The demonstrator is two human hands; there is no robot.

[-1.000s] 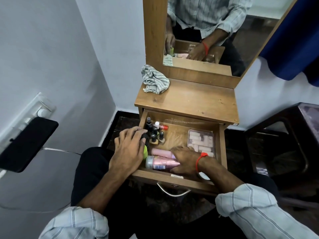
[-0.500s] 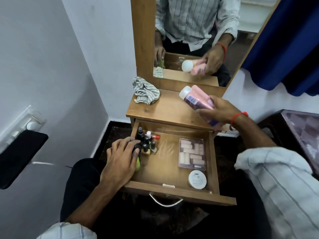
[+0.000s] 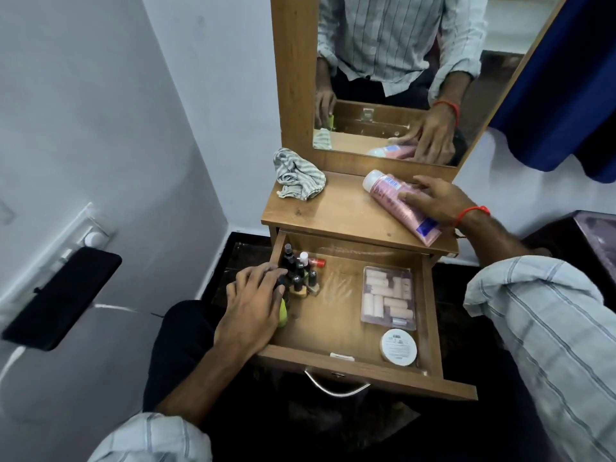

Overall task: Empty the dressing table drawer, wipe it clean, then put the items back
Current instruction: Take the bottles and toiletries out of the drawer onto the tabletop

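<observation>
1. The right hand (image 3: 436, 200) is lying flat, fingers spread, on two pink plastic tubes (image 3: 396, 203) resting on the wooden worktop (image 3: 340, 211), pressing rather than gripping them.
2. The left hand (image 3: 253, 306) is curling over a green item (image 3: 283, 313) at the left side of the open wooden drawer (image 3: 333, 315); how firmly it grips cannot be told.
3. Small dark bottles (image 3: 296, 270) are standing just beside its fingertips.
4. A clear plastic box of beige rollers (image 3: 388, 296) and a round white tin (image 3: 398, 346) are sitting on the drawer's right side.
5. A crumpled striped cloth (image 3: 296, 173) is lying on the worktop's left.
</observation>
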